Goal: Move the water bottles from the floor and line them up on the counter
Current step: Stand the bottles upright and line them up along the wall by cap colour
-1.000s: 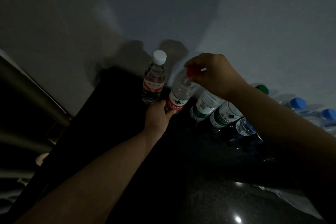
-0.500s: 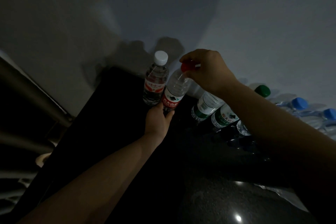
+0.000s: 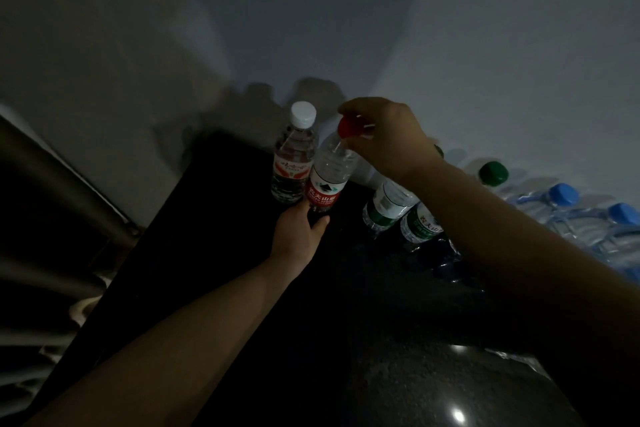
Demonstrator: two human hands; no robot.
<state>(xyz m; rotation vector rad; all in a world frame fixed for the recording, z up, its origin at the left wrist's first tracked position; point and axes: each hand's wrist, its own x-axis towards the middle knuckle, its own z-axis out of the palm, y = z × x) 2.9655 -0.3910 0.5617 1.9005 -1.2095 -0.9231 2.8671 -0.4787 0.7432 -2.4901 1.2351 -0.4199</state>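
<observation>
Presently, the red-capped bottle (image 3: pixel 329 177) was held tilted at the far edge of the worktop (image 3: pixel 214 236), just beside the upright white-capped bottle (image 3: pixel 294 163) nearest the far left corner. The right hand (image 3: pixel 384 139) pinched its red cap from above with curled fingers, while the left hand (image 3: pixel 298 232) gripped its base (the fingertips were lost in the dim light). Green-labelled bottles (image 3: pixel 388 204) stood next along the same far edge, with blue-capped bottles (image 3: pixel 562 196) further right, all close to the wall (image 3: pixel 485 45).

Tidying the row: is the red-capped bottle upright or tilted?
Tilted: the red-capped bottle leans more than the white-capped bottle; right hand pinches cap, left hand grips base.
</observation>
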